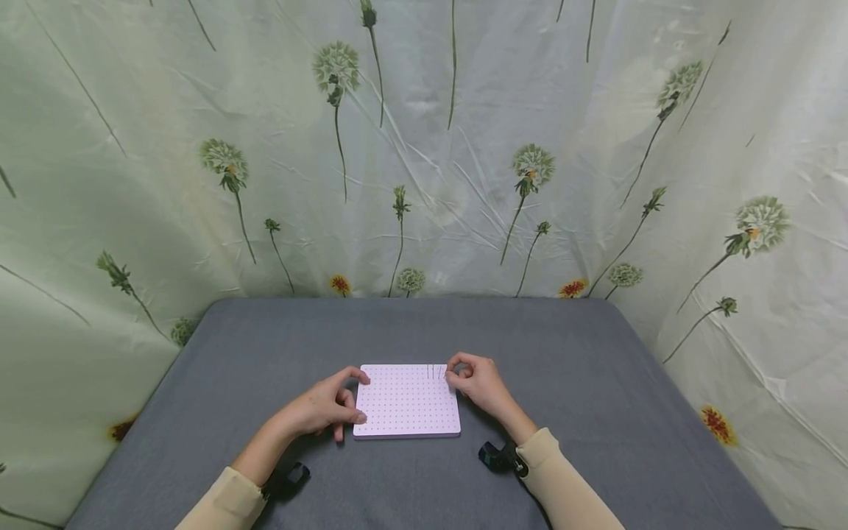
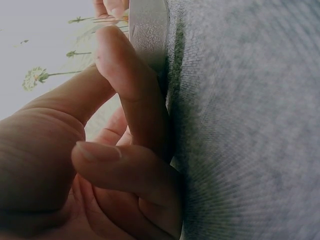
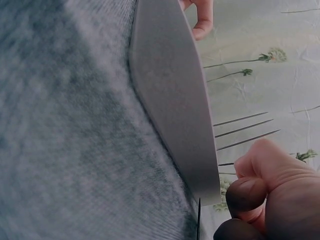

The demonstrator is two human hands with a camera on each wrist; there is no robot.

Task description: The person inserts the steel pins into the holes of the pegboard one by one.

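Observation:
A white board [image 1: 405, 405] dotted with rows of small holes lies flat on the grey cloth. My left hand [image 1: 321, 406] holds its left side, thumb near the front corner and forefinger near the back one; the other fingers curl beside the edge. Several thin dark needles [image 3: 244, 128] stand in the board near its back right corner. There, my right hand [image 1: 481, 381] pinches another needle [image 3: 226, 164] between thumb and forefinger, close over the holes; the fingertips cover most of it. One more dark needle [image 3: 199, 220] shows below the board's corner in the right wrist view.
Grey cloth [image 1: 278, 346] covers the table around the board. Behind and at both sides hangs a pale curtain [image 1: 437, 147] printed with dandelions. Black wrist cameras, such as the right one [image 1: 498, 458], sit just below the hands.

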